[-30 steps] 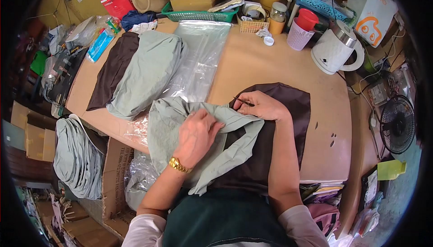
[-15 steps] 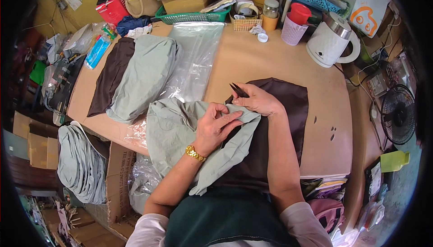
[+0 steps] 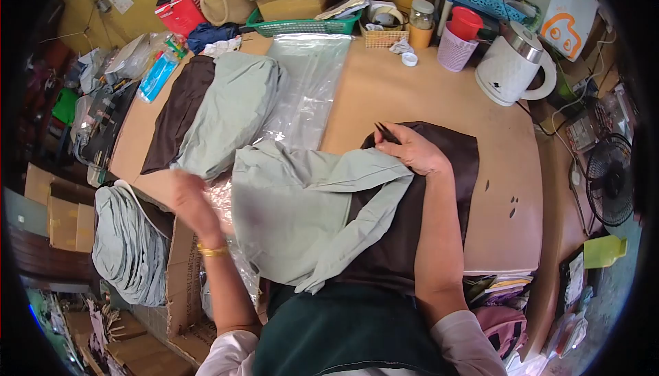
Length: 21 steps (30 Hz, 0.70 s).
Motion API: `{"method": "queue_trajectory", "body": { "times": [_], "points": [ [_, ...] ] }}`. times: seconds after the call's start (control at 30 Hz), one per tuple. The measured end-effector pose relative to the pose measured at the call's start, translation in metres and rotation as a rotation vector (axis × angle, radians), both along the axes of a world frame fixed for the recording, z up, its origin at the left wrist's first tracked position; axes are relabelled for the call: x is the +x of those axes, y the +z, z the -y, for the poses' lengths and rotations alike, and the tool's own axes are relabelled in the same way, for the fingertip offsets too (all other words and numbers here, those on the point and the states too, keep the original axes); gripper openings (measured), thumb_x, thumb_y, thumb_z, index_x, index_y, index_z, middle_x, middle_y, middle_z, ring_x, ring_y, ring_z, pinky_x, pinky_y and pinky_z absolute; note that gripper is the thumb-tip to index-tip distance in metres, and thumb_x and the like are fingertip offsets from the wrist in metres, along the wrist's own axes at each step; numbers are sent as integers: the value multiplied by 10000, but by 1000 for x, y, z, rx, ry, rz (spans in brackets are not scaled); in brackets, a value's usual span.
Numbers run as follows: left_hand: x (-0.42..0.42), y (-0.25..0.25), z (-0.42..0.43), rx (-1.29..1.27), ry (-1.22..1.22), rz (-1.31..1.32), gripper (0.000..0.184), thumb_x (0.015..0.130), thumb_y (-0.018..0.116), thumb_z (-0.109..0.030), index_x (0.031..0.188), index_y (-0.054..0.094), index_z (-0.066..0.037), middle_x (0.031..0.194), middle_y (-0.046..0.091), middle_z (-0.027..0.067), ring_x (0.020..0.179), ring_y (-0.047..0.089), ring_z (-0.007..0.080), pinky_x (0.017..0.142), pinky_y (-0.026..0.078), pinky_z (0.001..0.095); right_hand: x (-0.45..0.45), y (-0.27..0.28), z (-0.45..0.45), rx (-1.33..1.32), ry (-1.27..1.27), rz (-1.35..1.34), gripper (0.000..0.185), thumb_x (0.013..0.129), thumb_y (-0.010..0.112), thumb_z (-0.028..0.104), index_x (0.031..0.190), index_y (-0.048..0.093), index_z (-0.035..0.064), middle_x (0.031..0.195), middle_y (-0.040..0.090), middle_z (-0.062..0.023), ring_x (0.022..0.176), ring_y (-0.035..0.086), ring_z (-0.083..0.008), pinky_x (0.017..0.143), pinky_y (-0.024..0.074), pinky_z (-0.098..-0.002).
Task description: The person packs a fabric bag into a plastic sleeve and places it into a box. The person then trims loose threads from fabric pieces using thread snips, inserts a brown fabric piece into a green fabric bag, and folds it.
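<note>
My right hand [image 3: 419, 151] is closed around small black thread snips [image 3: 384, 132], their pointed tips up. The same hand pinches a corner of a pale grey-green fabric piece [image 3: 288, 197], which drapes left and down toward my apron. Beneath it lies a dark brown cloth [image 3: 449, 190]. My left hand [image 3: 193, 201], blurred by motion, is off to the left of the fabric, above the table's left edge; its fingers cannot be made out. Near it are a folded grey-green cloth [image 3: 233, 101] and a dark brown one [image 3: 180, 115].
Clear plastic sheets [image 3: 305, 91] lie at the table's middle back. A white kettle [image 3: 508, 67], a lilac cup [image 3: 455, 50] and a green basket [image 3: 305, 27] stand along the back. Left of the table, a grey-green fabric stack [image 3: 127, 245] sits beside a cardboard box [image 3: 185, 273].
My left hand has let go of the grey-green fabric and swung left. My right hand has shifted slightly right with the snips and the fabric corner, and the fabric lies more spread out.
</note>
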<state>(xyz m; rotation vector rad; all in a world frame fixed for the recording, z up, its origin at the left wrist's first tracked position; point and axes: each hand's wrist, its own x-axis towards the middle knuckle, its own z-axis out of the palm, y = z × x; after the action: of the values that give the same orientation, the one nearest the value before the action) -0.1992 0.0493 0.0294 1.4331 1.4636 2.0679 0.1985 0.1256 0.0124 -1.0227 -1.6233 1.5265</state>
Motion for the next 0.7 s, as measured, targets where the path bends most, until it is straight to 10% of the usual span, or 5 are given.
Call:
{"method": "queue_trajectory", "body": {
  "times": [0.07, 0.1, 0.2, 0.47, 0.7],
  "points": [
    [-46, 23, 11, -102, 262, -150, 325, 1011, 534, -242, 802, 563, 5, 898, 564, 53, 687, 478, 101, 618, 387, 239, -3, 6, 3, -82, 2, -35, 193, 940, 603, 209, 988, 587, 22, 898, 562, 7, 836, 488, -69, 759, 423, -220],
    [-57, 36, 12, 38, 757, -941, 241, 960, 614, -216, 892, 627, 14, 1042, 597, 118, 866, 569, 144, 686, 438, 240, -4, 7, 3, -168, -14, -61, 255, 957, 594, 263, 1000, 612, 13, 915, 595, -3, 850, 509, -70, 781, 437, -228],
    [-19, 58, 21, 54, 900, -827, 134, 899, 665, -112, 967, 660, 3, 1160, 585, 154, 1016, 585, 207, 759, 471, 252, -8, 6, 2, -204, 59, 5, 385, 953, 609, 339, 1062, 650, -28, 942, 650, -10, 863, 549, -76, 811, 457, -246],
    [156, 25, 6, -43, -536, -529, 225, 750, 757, -30, 969, 707, -39, 961, 626, 107, 817, 618, 234, 693, 515, 326, -15, 9, 5, -197, 87, 32, 375, 931, 648, 285, 1103, 644, -49, 976, 664, -20, 886, 561, -82, 812, 469, -257],
    [200, -12, -22, 34, -516, -635, 185, 735, 774, -10, 908, 723, -51, 853, 621, 79, 745, 604, 197, 624, 498, 299, -13, 2, 3, -181, 105, -104, 357, 921, 656, 259, 1112, 637, -42, 1017, 663, -32, 900, 565, -88, 833, 470, -266]
  ]
}}
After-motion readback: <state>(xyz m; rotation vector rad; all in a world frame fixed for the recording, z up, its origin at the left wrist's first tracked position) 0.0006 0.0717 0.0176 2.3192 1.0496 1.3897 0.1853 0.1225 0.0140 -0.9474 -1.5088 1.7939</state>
